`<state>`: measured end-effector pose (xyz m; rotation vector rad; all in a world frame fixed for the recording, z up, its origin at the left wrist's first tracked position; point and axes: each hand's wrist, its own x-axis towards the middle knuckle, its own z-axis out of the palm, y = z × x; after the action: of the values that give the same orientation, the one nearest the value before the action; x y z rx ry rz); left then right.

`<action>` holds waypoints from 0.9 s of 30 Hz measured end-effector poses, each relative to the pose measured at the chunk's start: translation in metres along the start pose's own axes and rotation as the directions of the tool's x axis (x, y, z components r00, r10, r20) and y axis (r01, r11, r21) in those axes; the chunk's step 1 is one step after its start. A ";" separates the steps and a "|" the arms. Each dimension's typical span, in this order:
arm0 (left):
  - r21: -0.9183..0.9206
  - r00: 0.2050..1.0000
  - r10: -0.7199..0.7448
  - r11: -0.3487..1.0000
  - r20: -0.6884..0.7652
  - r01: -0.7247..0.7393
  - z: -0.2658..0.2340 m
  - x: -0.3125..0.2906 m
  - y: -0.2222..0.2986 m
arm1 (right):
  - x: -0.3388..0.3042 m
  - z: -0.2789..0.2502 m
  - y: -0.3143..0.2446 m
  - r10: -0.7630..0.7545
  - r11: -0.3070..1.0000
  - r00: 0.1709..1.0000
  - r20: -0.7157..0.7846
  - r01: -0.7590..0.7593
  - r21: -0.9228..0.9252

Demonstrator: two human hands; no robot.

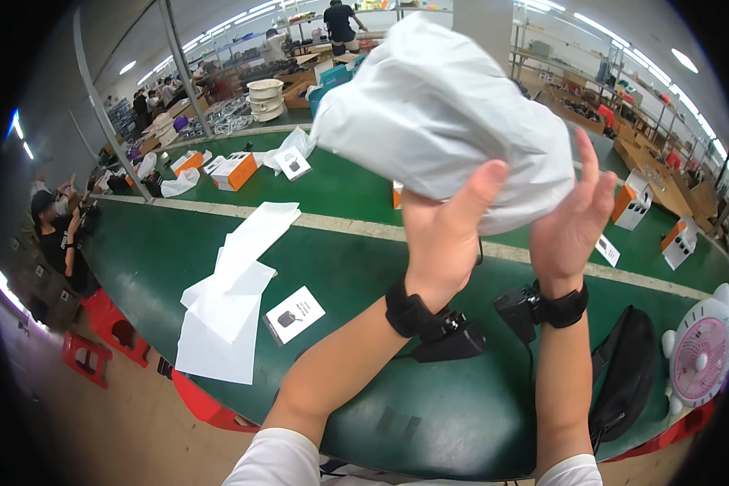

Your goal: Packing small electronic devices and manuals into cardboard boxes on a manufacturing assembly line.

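Observation:
A bulging white plastic bag (pixel 454 121) is raised over the green table, and what is inside it cannot be seen. My left hand (pixel 449 235) grips its lower side, thumb pressed on the front and the other fingers hidden behind. My right hand (pixel 571 219) rests against the bag's right side, fingers stretched out and apart. Each wrist wears a black strap with a small black device, one on the left wrist (pixel 449 336) and one on the right (pixel 520 309). Below and left of my hands lie loose white sheets (pixel 227 308) and a white printed card (pixel 295 315).
A pale strip (pixel 356 232) crosses the green table (pixel 429 405). Beyond it stand orange-and-white boxes (pixel 235 172) and crumpled plastic bags (pixel 296 146). At right are a black pouch (pixel 628 364) and a small fan (pixel 702 356). Red stools (pixel 113 324) and a person (pixel 61 243) are at left.

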<state>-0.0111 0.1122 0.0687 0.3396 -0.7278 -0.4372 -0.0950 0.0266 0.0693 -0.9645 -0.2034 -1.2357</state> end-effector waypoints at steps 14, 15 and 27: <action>0.926 0.983 -0.121 -0.338 0.137 -0.170 -0.167 0.152 -0.110 | 0.065 -0.129 -0.040 0.384 0.922 0.910 -0.153 -0.388 0.010; 0.893 0.956 -0.277 -0.401 0.097 -0.207 -0.201 0.164 -0.113 | 0.062 -0.119 -0.035 0.327 0.942 0.932 -0.154 -0.335 -0.025; 0.874 0.760 -0.487 -0.434 -0.431 0.217 -0.235 0.183 -0.095 | 0.068 -0.113 -0.020 0.400 0.905 0.908 -0.128 -0.369 0.210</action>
<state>0.2502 -0.0252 -0.0345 2.4146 -1.0149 -0.4173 -0.1272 -0.1013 0.0524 -0.6949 0.0119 -0.9076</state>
